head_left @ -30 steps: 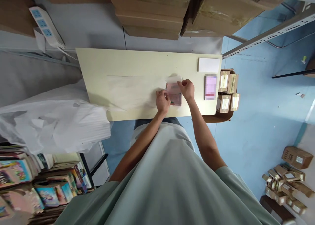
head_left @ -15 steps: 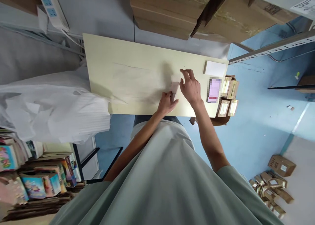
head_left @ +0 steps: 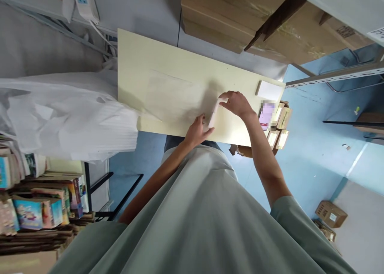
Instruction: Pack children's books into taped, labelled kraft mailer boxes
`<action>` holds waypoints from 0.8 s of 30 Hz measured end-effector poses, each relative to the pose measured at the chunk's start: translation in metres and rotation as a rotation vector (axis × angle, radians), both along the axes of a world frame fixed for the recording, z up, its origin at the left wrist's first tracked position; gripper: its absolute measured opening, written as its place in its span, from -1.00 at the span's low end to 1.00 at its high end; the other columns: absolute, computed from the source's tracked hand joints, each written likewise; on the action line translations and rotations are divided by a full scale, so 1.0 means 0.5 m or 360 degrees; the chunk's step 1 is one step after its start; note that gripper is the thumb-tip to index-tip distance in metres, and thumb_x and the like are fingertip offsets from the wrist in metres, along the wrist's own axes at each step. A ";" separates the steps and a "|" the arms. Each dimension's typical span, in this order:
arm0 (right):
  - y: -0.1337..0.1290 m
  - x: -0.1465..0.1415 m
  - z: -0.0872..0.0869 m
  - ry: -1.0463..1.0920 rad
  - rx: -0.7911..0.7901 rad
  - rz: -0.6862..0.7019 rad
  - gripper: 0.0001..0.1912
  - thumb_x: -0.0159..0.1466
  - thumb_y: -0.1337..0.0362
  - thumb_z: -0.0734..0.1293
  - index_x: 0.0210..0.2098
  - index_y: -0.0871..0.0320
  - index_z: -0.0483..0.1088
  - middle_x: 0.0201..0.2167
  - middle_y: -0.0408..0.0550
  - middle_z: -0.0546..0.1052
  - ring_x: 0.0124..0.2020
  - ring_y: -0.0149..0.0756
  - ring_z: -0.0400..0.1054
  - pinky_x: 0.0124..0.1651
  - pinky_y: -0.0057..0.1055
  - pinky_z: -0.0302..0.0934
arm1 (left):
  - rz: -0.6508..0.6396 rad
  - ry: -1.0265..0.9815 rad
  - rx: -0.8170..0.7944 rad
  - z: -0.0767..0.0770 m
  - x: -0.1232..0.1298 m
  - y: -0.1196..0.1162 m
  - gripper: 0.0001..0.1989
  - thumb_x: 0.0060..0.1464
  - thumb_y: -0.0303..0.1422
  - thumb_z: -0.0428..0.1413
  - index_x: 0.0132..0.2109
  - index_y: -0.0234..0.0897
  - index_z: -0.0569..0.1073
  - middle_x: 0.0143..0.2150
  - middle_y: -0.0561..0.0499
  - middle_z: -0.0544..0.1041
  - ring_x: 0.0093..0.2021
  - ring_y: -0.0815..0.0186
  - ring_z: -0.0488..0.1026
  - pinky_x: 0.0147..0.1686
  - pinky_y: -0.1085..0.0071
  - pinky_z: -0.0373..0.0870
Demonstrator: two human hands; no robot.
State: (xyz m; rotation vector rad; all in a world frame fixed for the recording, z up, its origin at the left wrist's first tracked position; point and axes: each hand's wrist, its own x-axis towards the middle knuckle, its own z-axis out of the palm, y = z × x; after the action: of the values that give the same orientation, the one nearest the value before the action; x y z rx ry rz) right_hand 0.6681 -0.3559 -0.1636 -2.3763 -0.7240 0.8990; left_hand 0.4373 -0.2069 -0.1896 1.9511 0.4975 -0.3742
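A small, narrow, pale pinkish-white packet (head_left: 213, 115) stands at a slant near the front edge of the light yellow table (head_left: 135, 58). Its lower end sits between the thumb and fingers of my left hand (head_left: 198, 132). The thumb and forefinger of my right hand (head_left: 238, 105) close on its upper end. To the left, a thin translucent white sheet (head_left: 171, 92) lies flat and reaches toward the packet. Whether the sheet is wrapped round the packet I cannot make out.
A white flat box (head_left: 270, 90) and a phone (head_left: 266, 116) lie at the table's right end, with small cartons (head_left: 282, 126) beyond. White sheeting (head_left: 75, 118) is heaped at the left. Large cartons (head_left: 222, 22) stand behind. Books (head_left: 39, 210) fill a shelf at lower left.
My right hand has come down from above the packet and now pinches its upper end. My left hand has shifted slightly left and toward me. The whole view has turned a little.
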 end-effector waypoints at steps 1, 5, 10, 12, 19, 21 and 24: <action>0.010 -0.001 -0.006 -0.0009 0.0007 -0.0002 -0.87 0.39 0.26 0.53 -0.07 0.06 0.70 -0.08 0.03 0.70 -0.01 0.07 0.55 0.26 0.06 0.35 | -0.0055 0.0013 0.0101 0.001 -0.014 0.006 -0.41 0.38 -0.10 0.29 0.41 -0.24 0.43 0.33 -0.31 0.58 0.16 -0.05 0.65 0.17 0.13 0.57; 0.062 -0.019 -0.037 -0.0085 0.0002 -0.0010 -0.87 0.46 0.29 0.44 -0.20 0.11 0.67 -0.12 0.07 0.68 -0.09 -0.01 0.56 0.17 -0.07 0.37 | -0.0203 0.0220 0.0397 -0.015 -0.035 0.019 -0.61 0.58 -0.12 -0.03 0.01 -0.26 0.60 -0.05 -0.31 0.70 0.00 -0.09 0.70 0.10 0.12 0.56; 0.114 -0.053 -0.089 -0.0189 -0.0063 -0.0138 -0.78 0.44 0.40 0.32 -0.29 0.13 0.58 -0.08 0.15 0.63 -0.10 -0.04 0.54 0.13 -0.09 0.41 | -0.0129 0.0477 0.0546 -0.046 -0.018 0.031 -0.53 0.59 -0.11 -0.05 -0.15 -0.25 0.62 -0.22 -0.32 0.68 -0.08 -0.16 0.70 0.08 0.02 0.55; 0.123 -0.062 -0.107 -0.0187 -0.0057 -0.0225 -0.77 0.45 0.39 0.29 -0.29 0.12 0.55 -0.05 0.16 0.61 -0.09 -0.03 0.53 0.13 -0.06 0.44 | -0.0119 0.0524 0.0595 -0.046 -0.011 0.044 -0.51 0.55 -0.04 0.02 -0.23 -0.25 0.62 -0.24 -0.34 0.67 -0.06 -0.22 0.70 0.08 -0.02 0.55; 0.106 -0.099 -0.118 -0.0257 0.0020 -0.0495 -0.67 0.49 0.25 0.32 0.20 0.09 0.52 0.24 0.21 0.48 -0.08 -0.05 0.60 0.13 -0.01 0.52 | -0.0087 -0.0048 0.0675 -0.024 0.056 0.118 -0.58 0.46 -0.34 0.09 0.35 -0.35 0.51 0.40 -0.45 0.50 0.47 -0.20 0.42 0.44 -0.06 0.39; 0.081 -0.128 -0.112 -0.0316 0.0074 -0.0651 -0.55 0.53 0.14 0.30 0.37 0.03 0.39 0.32 0.22 0.41 -0.10 -0.12 0.62 0.11 -0.03 0.55 | -0.0179 -0.0224 0.0585 -0.029 0.085 0.134 -0.48 0.43 -0.41 0.07 0.46 -0.32 0.43 0.56 -0.38 0.35 0.63 -0.13 0.21 0.56 -0.05 0.24; 0.032 -0.187 -0.107 -0.0243 0.0081 -0.0871 -0.50 0.55 0.04 0.30 0.38 0.07 0.34 0.28 0.25 0.45 -0.12 -0.17 0.63 0.09 -0.09 0.57 | -0.0343 -0.0286 0.0487 -0.041 0.113 0.147 -0.44 0.40 -0.45 0.05 0.48 -0.24 0.41 0.63 -0.31 0.27 0.69 -0.06 0.09 0.63 -0.04 0.13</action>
State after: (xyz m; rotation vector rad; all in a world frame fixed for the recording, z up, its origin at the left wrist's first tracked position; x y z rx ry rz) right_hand 0.5747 -0.3401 -0.2173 -2.4260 -0.1217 0.4646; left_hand 0.4936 -0.1336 -0.2102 2.3196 0.2377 -0.2653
